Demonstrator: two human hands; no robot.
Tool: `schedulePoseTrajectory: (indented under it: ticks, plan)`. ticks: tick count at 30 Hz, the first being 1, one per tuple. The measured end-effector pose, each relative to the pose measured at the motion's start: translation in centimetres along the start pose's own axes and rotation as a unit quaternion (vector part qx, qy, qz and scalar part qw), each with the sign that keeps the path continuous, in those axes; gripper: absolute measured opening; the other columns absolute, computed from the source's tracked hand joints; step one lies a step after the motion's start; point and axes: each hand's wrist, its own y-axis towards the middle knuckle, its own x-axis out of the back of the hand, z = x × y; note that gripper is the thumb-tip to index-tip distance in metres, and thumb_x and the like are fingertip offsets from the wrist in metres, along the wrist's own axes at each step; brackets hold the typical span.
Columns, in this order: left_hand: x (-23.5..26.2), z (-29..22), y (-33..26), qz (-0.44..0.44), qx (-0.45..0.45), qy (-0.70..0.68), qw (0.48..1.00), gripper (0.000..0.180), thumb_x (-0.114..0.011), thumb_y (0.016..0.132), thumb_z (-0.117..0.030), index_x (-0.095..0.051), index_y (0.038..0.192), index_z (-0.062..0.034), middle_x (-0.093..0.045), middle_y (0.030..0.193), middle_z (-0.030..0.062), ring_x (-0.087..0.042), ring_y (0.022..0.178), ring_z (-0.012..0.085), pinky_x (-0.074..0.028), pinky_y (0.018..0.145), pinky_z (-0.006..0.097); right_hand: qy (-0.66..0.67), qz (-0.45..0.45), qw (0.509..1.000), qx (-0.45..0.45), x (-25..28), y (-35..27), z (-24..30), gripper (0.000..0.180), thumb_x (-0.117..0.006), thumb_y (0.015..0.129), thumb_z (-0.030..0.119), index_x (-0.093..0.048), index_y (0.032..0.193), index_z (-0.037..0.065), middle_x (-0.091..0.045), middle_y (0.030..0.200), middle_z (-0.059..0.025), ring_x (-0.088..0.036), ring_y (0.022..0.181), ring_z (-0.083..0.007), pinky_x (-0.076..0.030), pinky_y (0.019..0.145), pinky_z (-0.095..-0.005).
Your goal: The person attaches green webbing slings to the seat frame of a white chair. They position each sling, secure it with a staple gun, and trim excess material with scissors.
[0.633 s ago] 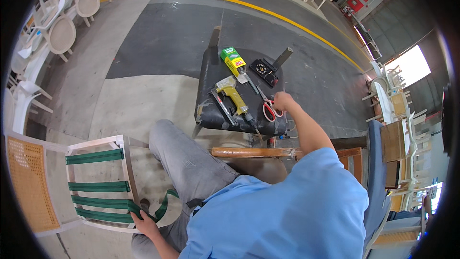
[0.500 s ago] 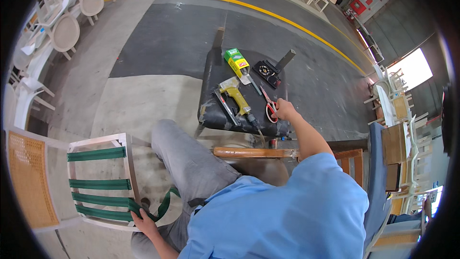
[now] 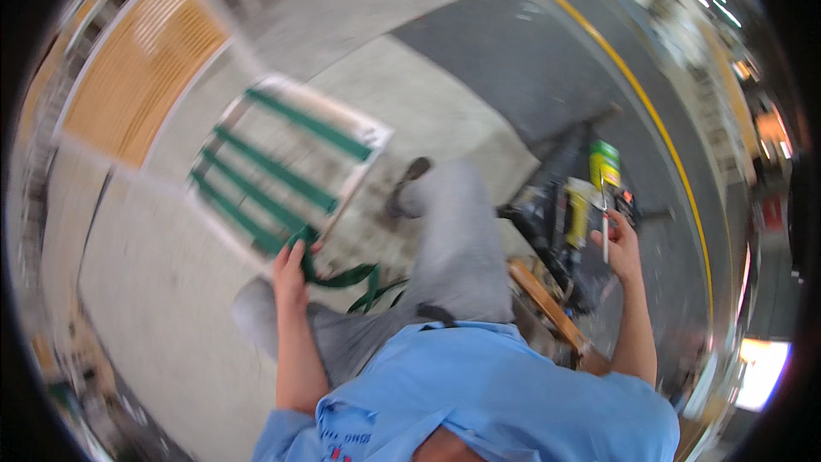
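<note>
legs in grey trousers (image 3: 453,239) lie between chair frame (image 3: 282,171) and tool bag (image 3: 556,222).

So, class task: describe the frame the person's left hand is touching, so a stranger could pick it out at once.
Start from the pale concrete floor left of the person's grey trouser legs. The white-edged frame lies flat there, with the left hand on its near corner. Unlike the orange cane-panelled frame beyond, it carries spaced green straps.
</note>
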Motion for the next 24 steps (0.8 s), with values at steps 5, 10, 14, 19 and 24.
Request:
schedulePoseTrajectory:
  ticks: [5, 10, 14, 19, 24]
  plan:
    - [3.1, -1.7, 0.7, 0.019, 0.003, -0.182, 0.983, 0.021, -0.062, 0.104, -0.022, -0.065, 0.106, -0.0018, -0.074, 0.083, 0.0121, -0.065, 0.058, 0.0199, -0.055, 0.054, 0.033, -0.152, 0.197, 0.866, 0.435, -13.9, 3.7, 15.6, 0.059, -0.089, 0.077, 0.031, -0.061, 0.125, 0.011, -0.068, 0.104, -0.0073, -0.067, 0.095, -0.0275, -0.049, 0.077, -0.0376]
    - [3.1, -2.1, 0.7, 0.042, 0.017, -0.22, 0.974, 0.018, -0.062, 0.103, -0.019, -0.065, 0.102, -0.0018, -0.073, 0.078, 0.0112, -0.065, 0.055, 0.02, -0.055, 0.052, 0.031, -0.255, 0.322, 0.675, 0.613, -27.6, 4.7, 25.9, 0.049, -0.085, 0.077, 0.045, -0.065, 0.114, 0.019, -0.064, 0.101, -0.0051, -0.064, 0.1, -0.0277, -0.043, 0.088, -0.0424]
    - [2.7, -2.6, 0.7, 0.061, 0.024, -0.23, 0.971, 0.015, -0.061, 0.102, -0.016, -0.066, 0.104, -0.001, -0.075, 0.081, 0.0133, -0.066, 0.056, 0.0197, -0.056, 0.052, 0.03, -0.276, 0.355, 0.569, 0.688, -35.1, 6.0, 28.9, 0.046, -0.084, 0.077, 0.046, -0.065, 0.111, 0.021, -0.061, 0.094, -0.0029, -0.063, 0.095, -0.0242, -0.039, 0.084, -0.0391]
    - [3.3, -2.7, 0.8, 0.088, 0.023, -0.231, 0.969, 0.017, -0.059, 0.103, -0.012, -0.066, 0.109, 0.002, -0.075, 0.084, 0.0157, -0.068, 0.06, 0.0192, -0.058, 0.056, 0.029, -0.292, 0.399, 0.492, 0.717, -40.4, 6.6, 29.8, 0.045, -0.084, 0.078, 0.043, -0.065, 0.112, 0.022, -0.061, 0.095, -0.0017, -0.063, 0.095, -0.0226, -0.039, 0.084, -0.0393]
    - [3.7, -2.9, 0.8, 0.081, 0.036, -0.24, 0.967, 0.015, -0.061, 0.101, -0.011, -0.067, 0.107, 0.001, -0.074, 0.086, 0.0138, -0.072, 0.072, 0.0189, -0.059, 0.054, 0.031, -0.307, 0.418, 0.423, 0.743, -43.0, 7.2, 30.5, 0.046, -0.083, 0.078, 0.038, -0.064, 0.117, 0.024, -0.061, 0.095, -0.0017, -0.064, 0.096, -0.0227, -0.04, 0.086, -0.0403]
